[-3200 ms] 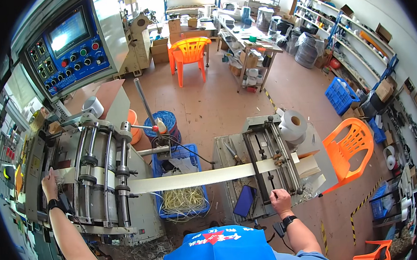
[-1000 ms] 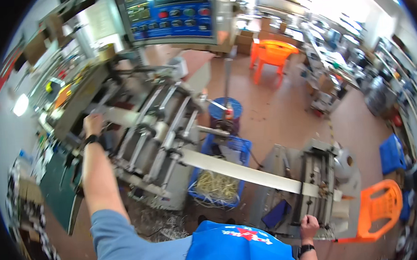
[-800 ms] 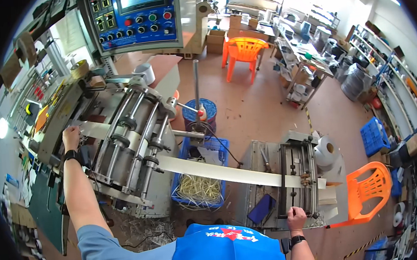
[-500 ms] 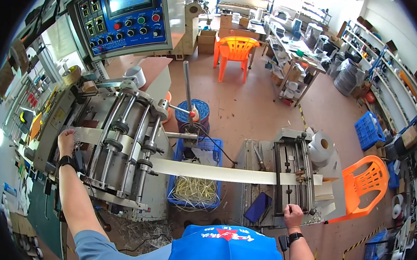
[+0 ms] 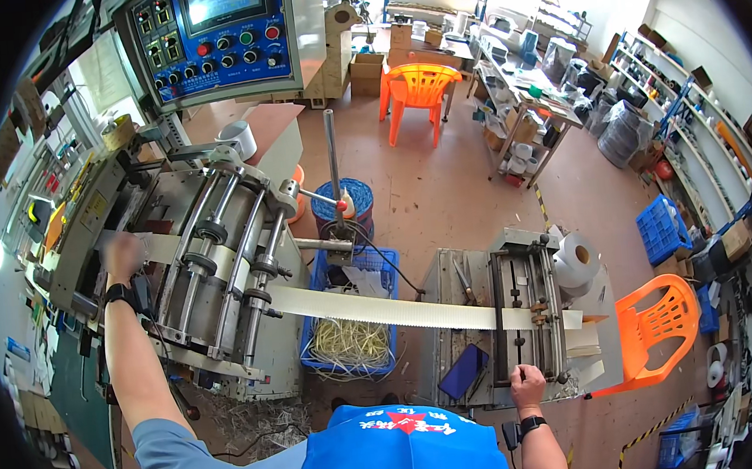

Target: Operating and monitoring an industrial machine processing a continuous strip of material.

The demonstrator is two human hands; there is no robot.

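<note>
— Grip of the left hand (image 5: pixel 121 256): what is recorded?
— Blurred. Cannot tell whether its fingers are closed, or on what. It is at the left end of the roller machine (image 5: pixel 206 360), just beside a pale band (image 5: pixel 160 248).
— And the right hand (image 5: pixel 527 386)?
— Fingers curled in, at the near end of a dark rod (image 5: pixel 520 342) on the feed frame (image 5: pixel 559 344). Cannot tell whether the rod is gripped.
— Position of the strip (image 5: pixel 381 309)?
— Stretched from the machine's rollers to the feed frame, passing above a blue crate (image 5: pixel 395 352) of straw-coloured trimmings (image 5: pixel 349 341). Its nearer edge is toothed.
— Adjacent items?
— Flat dark blue device (image 5: pixel 462 371), lying left of the right hand. White roll (image 5: pixel 577 260), just beside the feed frame. Control panel (image 5: pixel 227 72), mounted beyond the machine.
</note>
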